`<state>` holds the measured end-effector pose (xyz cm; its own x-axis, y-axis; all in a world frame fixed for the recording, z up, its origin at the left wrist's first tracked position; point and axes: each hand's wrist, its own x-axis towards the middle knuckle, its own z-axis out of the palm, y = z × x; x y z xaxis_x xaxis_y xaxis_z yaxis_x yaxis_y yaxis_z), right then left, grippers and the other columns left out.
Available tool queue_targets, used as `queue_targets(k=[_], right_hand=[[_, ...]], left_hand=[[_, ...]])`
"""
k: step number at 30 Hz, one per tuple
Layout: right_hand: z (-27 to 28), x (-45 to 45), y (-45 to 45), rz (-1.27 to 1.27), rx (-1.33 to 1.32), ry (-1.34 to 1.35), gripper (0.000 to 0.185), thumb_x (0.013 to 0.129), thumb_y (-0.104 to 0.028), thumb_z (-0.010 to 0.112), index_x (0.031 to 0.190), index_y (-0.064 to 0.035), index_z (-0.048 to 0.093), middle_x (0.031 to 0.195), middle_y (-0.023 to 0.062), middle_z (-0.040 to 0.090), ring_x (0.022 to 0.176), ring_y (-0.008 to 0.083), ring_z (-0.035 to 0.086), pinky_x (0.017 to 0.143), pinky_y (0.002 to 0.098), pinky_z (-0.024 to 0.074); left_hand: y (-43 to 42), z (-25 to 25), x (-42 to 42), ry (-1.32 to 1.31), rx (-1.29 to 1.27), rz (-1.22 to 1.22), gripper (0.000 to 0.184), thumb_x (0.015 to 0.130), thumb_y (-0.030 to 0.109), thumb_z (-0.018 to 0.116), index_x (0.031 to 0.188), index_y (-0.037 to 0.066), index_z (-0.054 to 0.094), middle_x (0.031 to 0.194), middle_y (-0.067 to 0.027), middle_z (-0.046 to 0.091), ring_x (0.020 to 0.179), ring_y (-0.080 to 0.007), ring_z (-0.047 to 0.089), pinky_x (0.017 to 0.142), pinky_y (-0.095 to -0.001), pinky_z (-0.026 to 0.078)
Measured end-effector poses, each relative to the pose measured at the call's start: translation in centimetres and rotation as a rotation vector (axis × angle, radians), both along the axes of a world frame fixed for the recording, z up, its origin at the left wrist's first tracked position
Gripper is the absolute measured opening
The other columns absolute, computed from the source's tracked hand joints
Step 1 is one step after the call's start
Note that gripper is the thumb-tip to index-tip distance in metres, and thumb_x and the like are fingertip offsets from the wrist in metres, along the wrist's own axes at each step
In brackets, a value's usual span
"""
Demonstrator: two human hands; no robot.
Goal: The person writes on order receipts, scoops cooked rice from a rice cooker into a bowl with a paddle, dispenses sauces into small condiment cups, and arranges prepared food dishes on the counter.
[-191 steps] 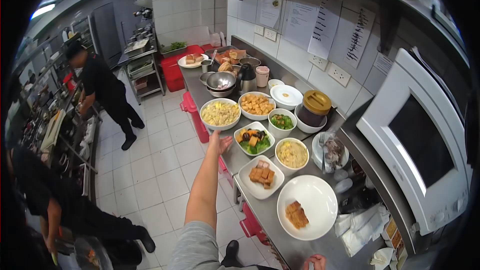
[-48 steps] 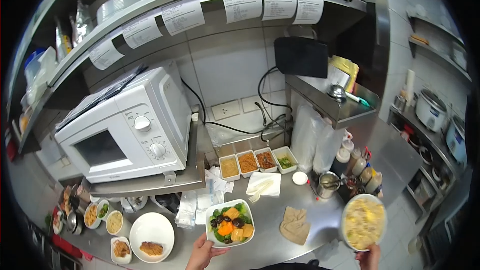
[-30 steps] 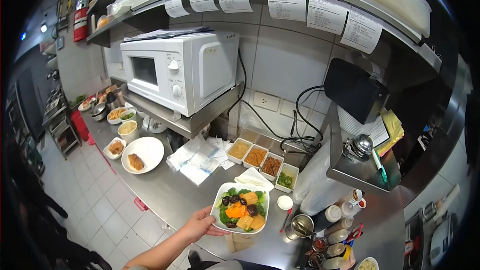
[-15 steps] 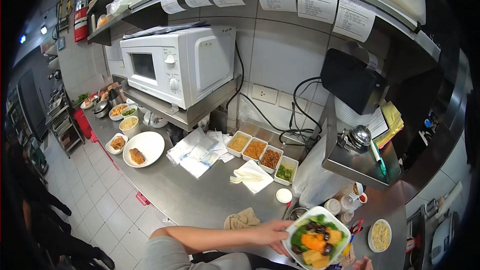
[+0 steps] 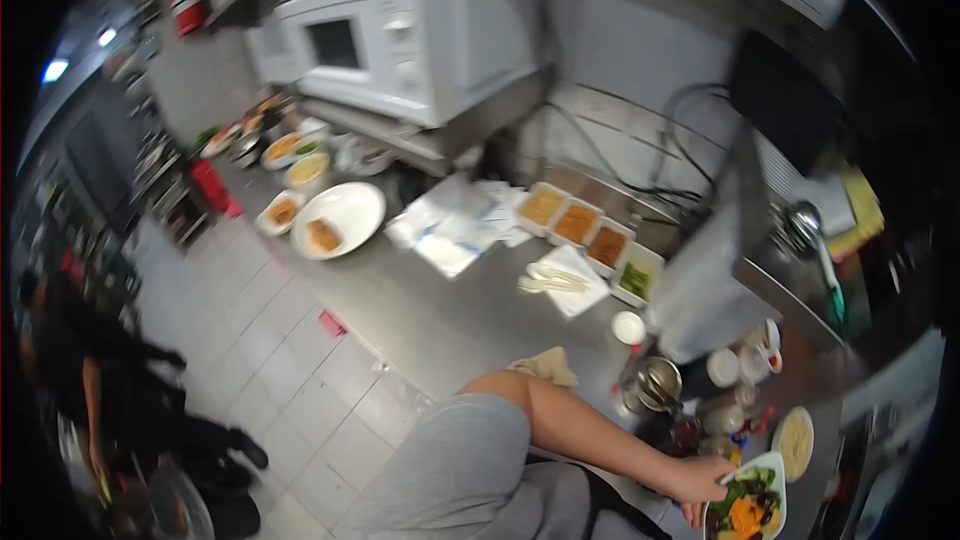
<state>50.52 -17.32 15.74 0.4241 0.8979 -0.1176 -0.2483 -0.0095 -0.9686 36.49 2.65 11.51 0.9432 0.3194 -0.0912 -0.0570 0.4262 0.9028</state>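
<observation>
My left hand (image 5: 699,486) grips the near rim of a white square bowl of salad (image 5: 748,500) at the bottom right, its fingers closed on the edge. Green leaves, orange chunks and dark pieces fill the bowl, and the frame's lower edge cuts it off. Just beyond it on the counter stands a white bowl of pale yellow food (image 5: 795,444). Red-handled scissors (image 5: 757,424) and several small jars lie near my wrist. My right hand is out of the picture.
Four-sided white tubs of toppings (image 5: 574,224) line the wall beside napkins with pale forks (image 5: 566,281). A white plate with a brown piece of food (image 5: 352,212) sits farther left. A microwave (image 5: 420,35) rests on a shelf above. Another person in dark clothes (image 5: 120,360) is at left.
My left hand has carried the salad bowl farther right and lower in the picture. The camera view has turned and blurred. My right hand, partly visible before, has dropped from view.
</observation>
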Motion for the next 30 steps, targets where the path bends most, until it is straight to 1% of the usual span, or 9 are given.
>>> queue_targets(k=[4,5,7,9,15,19,22,24,30], right_hand=[[-2.1,3.0,-2.3,-0.105,0.119,0.203,0.039,0.089,-0.023,0.057,0.119,0.0013,0.052,0.117,0.0147,0.056,0.099,0.0262,0.059,0.084,0.0386,0.0516],[-0.4,0.8,0.0,-0.389,0.102,0.217,0.038,0.08,-0.005,0.045,0.115,0.0067,0.045,0.103,0.0204,0.06,0.077,0.0301,0.066,0.054,0.0377,0.0588],[-1.7,4.2,-1.2,-0.209,0.181,0.326,0.044,0.082,-0.005,0.048,0.123,0.0057,0.04,0.115,0.0216,0.055,0.095,0.0339,0.062,0.071,0.0458,0.0576],[-3.7,4.4,-1.9,-0.269,0.253,0.406,0.047,0.081,-0.002,0.046,0.126,0.008,0.034,0.115,0.024,0.054,0.094,0.0356,0.062,0.074,0.0467,0.057],[-10.8,11.0,-0.9,-0.405,0.219,0.282,0.051,0.082,0.002,0.037,0.132,0.0051,0.025,0.118,0.025,0.051,0.089,0.0351,0.064,0.074,0.0407,0.0585],[-17.4,15.7,1.6,-0.539,0.2,0.342,0.046,0.084,0.002,0.035,0.129,0.0038,0.025,0.114,0.0255,0.052,0.084,0.0357,0.065,0.07,0.0392,0.0593],[-21.6,18.7,4.0,-0.575,0.135,0.337,0.035,0.09,-0.005,0.039,0.123,0.0064,0.032,0.103,0.0246,0.058,0.085,0.0341,0.065,0.07,0.0365,0.0592],[-25.3,21.3,4.6,-0.473,0.152,0.439,0.037,0.092,-0.018,0.05,0.12,0.0048,0.042,0.109,0.0218,0.057,0.091,0.0333,0.063,0.08,0.0425,0.0549],[-28.2,24.1,6.5,-0.285,0.033,0.195,0.044,0.095,-0.026,0.041,0.126,0.0056,0.042,0.13,0.0199,0.048,0.121,0.0301,0.047,0.102,0.0396,0.0379]], left_hand=[[-0.2,1.3,2.8,0.045,-0.047,-0.156,0.048,0.088,0.009,0.042,0.133,0.01,0.029,0.108,-0.0146,0.059,0.072,-0.0249,0.068,0.06,-0.0322,0.058],[0.2,1.7,3.5,0.092,-0.077,-0.248,0.05,0.092,0.014,0.043,0.138,0.012,0.022,0.113,-0.0152,0.057,0.079,-0.0244,0.068,0.067,-0.0308,0.056],[0.9,1.9,4.8,0.074,-0.058,-0.358,0.077,0.097,0.037,0.042,0.143,0.019,-0.017,0.118,-0.0196,0.053,0.104,-0.0273,0.06,0.09,-0.0372,0.047],[0.5,3.9,3.0,0.14,-0.003,-0.358,0.082,0.097,0.046,0.034,0.138,0.011,-0.027,0.119,-0.0218,0.053,0.113,-0.0271,0.054,0.1,-0.0376,0.038],[4.1,5.9,-4.8,0.105,0.188,-0.627,0.05,0.1,0.021,0.033,0.143,0.002,0.017,0.121,-0.0188,0.055,0.114,-0.0259,0.053,0.099,-0.0359,0.038],[5.6,5.2,-12.5,0.089,0.237,-0.288,0.048,0.097,0.018,0.041,0.14,0.0,0.027,0.104,-0.0211,0.062,0.106,-0.0272,0.058,0.095,-0.0352,0.042],[4.9,3.9,-18.2,0.08,0.054,0.072,0.051,0.097,0.024,0.041,0.138,-0.004,0.027,0.099,-0.025,0.062,0.1,-0.0383,0.06,0.093,-0.0423,0.043],[4.6,3.5,-20.8,0.186,0.023,0.213,0.049,0.097,0.021,0.042,0.138,-0.002,0.029,0.1,-0.022,0.062,0.103,-0.0327,0.059,0.094,-0.0381,0.042],[2.7,1.8,-29.3,0.418,0.046,0.464,0.044,0.099,0.028,0.039,0.137,0.006,0.037,0.106,-0.0129,0.062,0.102,-0.0183,0.059,0.091,-0.0299,0.043]])
